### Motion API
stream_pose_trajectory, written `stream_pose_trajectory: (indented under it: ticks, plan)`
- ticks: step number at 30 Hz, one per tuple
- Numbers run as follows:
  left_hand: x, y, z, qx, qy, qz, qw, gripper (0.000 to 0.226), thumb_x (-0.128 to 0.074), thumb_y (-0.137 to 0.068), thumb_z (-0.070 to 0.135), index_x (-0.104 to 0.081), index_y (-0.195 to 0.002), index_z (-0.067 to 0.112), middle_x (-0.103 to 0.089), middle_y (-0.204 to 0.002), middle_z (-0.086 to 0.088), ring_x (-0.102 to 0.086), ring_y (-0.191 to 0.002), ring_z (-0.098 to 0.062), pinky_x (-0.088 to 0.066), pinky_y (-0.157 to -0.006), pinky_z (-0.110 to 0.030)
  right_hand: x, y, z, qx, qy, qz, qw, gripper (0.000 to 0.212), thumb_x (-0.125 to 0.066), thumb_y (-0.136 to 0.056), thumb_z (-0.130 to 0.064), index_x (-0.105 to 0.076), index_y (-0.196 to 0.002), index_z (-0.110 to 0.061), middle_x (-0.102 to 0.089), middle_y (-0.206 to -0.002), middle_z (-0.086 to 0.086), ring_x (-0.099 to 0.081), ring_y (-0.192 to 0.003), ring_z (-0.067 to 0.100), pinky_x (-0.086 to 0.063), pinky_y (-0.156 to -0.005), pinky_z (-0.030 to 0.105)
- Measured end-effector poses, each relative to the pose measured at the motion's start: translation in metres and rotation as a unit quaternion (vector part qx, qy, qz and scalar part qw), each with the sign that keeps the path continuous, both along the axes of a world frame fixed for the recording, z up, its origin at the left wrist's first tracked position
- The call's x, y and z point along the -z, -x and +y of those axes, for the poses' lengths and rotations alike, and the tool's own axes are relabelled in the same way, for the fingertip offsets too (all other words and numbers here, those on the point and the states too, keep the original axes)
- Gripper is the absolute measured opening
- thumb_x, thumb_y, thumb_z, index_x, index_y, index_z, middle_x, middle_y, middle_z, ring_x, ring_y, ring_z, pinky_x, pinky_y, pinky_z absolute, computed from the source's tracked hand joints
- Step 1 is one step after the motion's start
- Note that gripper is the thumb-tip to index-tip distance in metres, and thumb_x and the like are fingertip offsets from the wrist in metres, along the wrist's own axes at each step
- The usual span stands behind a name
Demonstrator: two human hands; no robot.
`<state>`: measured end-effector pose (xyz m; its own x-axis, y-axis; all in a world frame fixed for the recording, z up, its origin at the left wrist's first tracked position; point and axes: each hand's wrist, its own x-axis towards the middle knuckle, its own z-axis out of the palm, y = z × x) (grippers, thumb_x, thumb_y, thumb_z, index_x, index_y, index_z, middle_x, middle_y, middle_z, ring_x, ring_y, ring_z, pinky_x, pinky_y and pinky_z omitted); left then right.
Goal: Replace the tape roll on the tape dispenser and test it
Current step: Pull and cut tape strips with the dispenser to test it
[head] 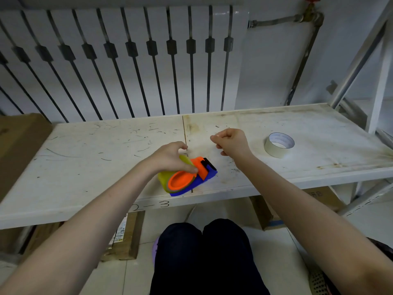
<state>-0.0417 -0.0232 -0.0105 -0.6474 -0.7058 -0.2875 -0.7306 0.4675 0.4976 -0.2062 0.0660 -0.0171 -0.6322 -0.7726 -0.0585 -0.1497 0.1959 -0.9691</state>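
The tape dispenser (192, 177) sits just below the middle of the frame, at the near edge of the white shelf (95, 145); blue base, orange hub and guard, with a yellowish tape roll (170, 177) seated on it. Your left hand (172, 158) is clamped over the top of that roll, thumb pressed against the orange hub; that's your anchor. Your right hand (230, 141) hangs up and to the right of the dispenser, clear of it, fingers curled narrow with thumb and forefinger pinched together; it may be gripping a strip of clear tape, but I can't make out any tape between the fingers.

Here's what the next move turns on: the dispenser's long axis runs from lower left to upper right, roll end toward you, black cutter end (209, 163) aimed up-right, straight at your right hand; so any pull should run along that line, away from the left hand. The left is on the dispenser, the right is the nearer one to the cutter.

Over to the right of the frame, well apart from both hands, a white tape roll (279, 144) lies flat on the shelf, untouched; I'd judge the swap done and the test underway.
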Motion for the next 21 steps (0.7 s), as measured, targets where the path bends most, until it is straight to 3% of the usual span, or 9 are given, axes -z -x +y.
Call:
stream_pose_trajectory:
  ticks: [3,8,12,21]
  plan:
    - [0.000,0.009,0.002,0.008,0.042,-0.005,0.999,0.080,-0.076,-0.064,0.054,-0.049,-0.132,0.021,-0.054,-0.131,-0.003,-0.051,-0.118,-0.022,-0.049,-0.091,-0.034,0.001,-0.002,-0.001,0.008,-0.001,0.007,1.000,0.017,-0.067,-0.083,-0.014,-0.058,-0.069,-0.013,-0.061,-0.077,-0.004,-0.057,-0.062,0.011,-0.046,-0.049,0.022]
    - [-0.002,0.021,0.008,0.037,0.061,-0.035,0.997,0.074,-0.078,-0.059,0.051,-0.054,-0.122,0.022,-0.058,-0.116,0.001,-0.055,-0.103,-0.020,-0.054,-0.081,-0.034,0.003,0.001,0.003,0.021,0.002,0.012,1.000,0.016,-0.067,-0.083,-0.015,-0.058,-0.070,-0.012,-0.062,-0.073,0.000,-0.057,-0.061,0.012,-0.047,-0.048,0.021]
    - [0.001,0.019,0.009,0.031,0.090,-0.052,0.994,0.071,-0.079,-0.058,0.045,-0.055,-0.120,0.022,-0.058,-0.118,0.001,-0.055,-0.105,-0.021,-0.055,-0.081,-0.037,0.001,0.000,0.005,0.029,0.029,0.019,0.999,0.013,-0.067,-0.083,-0.015,-0.062,-0.073,-0.009,-0.063,-0.073,-0.003,-0.059,-0.060,0.009,-0.047,-0.048,0.020]
    - [-0.004,0.014,0.008,-0.039,0.064,-0.046,0.996,0.099,-0.084,-0.058,0.032,-0.033,-0.142,0.025,-0.052,-0.136,-0.002,-0.049,-0.122,-0.028,-0.050,-0.090,-0.040,-0.016,-0.011,0.011,0.044,0.132,0.057,0.989,0.011,-0.068,-0.082,-0.014,-0.066,-0.080,-0.003,-0.065,-0.073,0.008,-0.060,-0.057,0.008,-0.053,-0.051,0.018]
